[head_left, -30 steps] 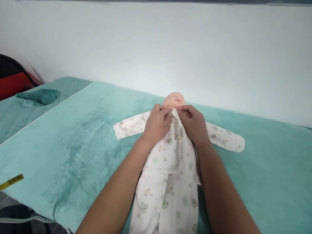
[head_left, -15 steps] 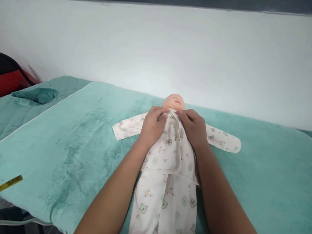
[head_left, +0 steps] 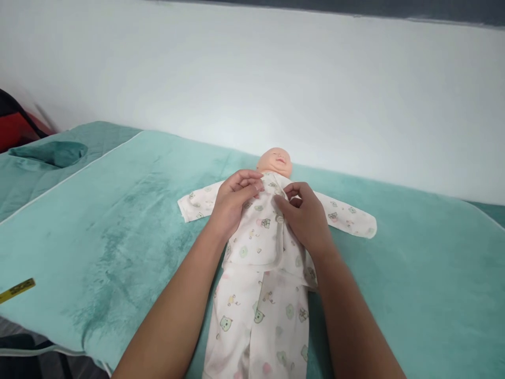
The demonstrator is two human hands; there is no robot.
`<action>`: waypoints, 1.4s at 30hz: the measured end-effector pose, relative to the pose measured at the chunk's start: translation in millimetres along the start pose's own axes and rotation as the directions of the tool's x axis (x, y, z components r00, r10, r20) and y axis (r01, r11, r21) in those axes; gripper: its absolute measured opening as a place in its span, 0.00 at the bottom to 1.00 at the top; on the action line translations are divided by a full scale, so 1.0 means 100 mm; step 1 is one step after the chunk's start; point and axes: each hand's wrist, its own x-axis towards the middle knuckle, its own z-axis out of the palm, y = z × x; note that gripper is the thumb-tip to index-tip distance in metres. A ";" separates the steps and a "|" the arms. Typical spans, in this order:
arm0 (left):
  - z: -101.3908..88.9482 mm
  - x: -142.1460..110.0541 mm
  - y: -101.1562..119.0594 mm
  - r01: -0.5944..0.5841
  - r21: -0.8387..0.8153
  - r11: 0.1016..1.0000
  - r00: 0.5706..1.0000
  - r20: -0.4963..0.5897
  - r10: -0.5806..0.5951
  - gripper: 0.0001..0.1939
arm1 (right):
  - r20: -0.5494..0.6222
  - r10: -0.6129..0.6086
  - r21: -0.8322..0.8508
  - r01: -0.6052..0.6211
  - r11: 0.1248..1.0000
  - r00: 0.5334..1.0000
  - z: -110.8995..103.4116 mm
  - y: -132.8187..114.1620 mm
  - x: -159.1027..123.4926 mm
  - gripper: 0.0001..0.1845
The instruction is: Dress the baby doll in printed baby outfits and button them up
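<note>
Teal plush bedding [head_left: 118,237] underlies a white animal-print cloth jacket [head_left: 254,245], its lengthwise front edge [head_left: 281,239] nearest the right hand [head_left: 306,213], pinch uncertain, left hand [head_left: 232,202] loosely spread.

On the blanket [head_left: 130,247]: doll [head_left: 275,160], head toward the far edge, wall [head_left: 252,79] behind; jacket [head_left: 258,242] on doll, under left hand [head_left: 239,197] and right hand [head_left: 302,210]; trousers [head_left: 256,337] just nearer; strip [head_left: 18,290] toward the near-left corner.
</note>
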 end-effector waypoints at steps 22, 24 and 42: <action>-0.03 0.00 -0.04 -0.142 0.022 0.990 0.980 0.145 0.137 0.06 | 0.008 0.066 0.349 -0.064 0.935 0.998 0.01 0.13 0.08 0.07; -0.02 0.00 -0.04 -0.151 0.047 0.987 0.982 0.118 0.145 0.06 | 0.063 0.123 0.460 -0.138 0.877 0.990 -0.01 0.15 0.09 0.08; 0.10 0.05 -0.01 -0.186 0.778 0.600 0.979 0.195 0.051 0.06 | 0.160 0.112 0.553 -0.183 0.813 0.981 -0.06 0.17 0.11 0.11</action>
